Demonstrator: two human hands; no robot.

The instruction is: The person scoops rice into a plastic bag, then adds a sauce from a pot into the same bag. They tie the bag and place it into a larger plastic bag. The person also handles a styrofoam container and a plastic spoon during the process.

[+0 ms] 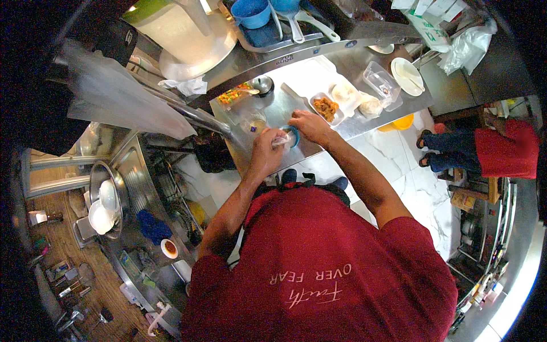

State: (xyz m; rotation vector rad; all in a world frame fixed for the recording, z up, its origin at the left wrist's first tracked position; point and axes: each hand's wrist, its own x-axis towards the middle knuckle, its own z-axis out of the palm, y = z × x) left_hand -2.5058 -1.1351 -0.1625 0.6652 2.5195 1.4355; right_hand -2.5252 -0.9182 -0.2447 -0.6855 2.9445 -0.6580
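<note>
Before me, at the near edge of a stainless steel counter [277,92], my left hand [270,147] has its fingers closed on a small clear plastic item [280,140], over a round blue-rimmed container [294,136]. My right hand [307,125] is at the far right side of that container's rim; whether its fingers grip the rim is unclear. A clear cup [255,123] stands just beyond my left hand. To the right lies an open white foam box [348,100] with browned food pieces [325,107] in one compartment and rice [342,91] in another.
Diced vegetables [233,96] and a metal bowl [261,84] sit at the counter's far left. A tied plastic bag [370,106], clear container [380,81] and white lids [406,76] are at the right. A person in a red shirt [506,149] stands farther right.
</note>
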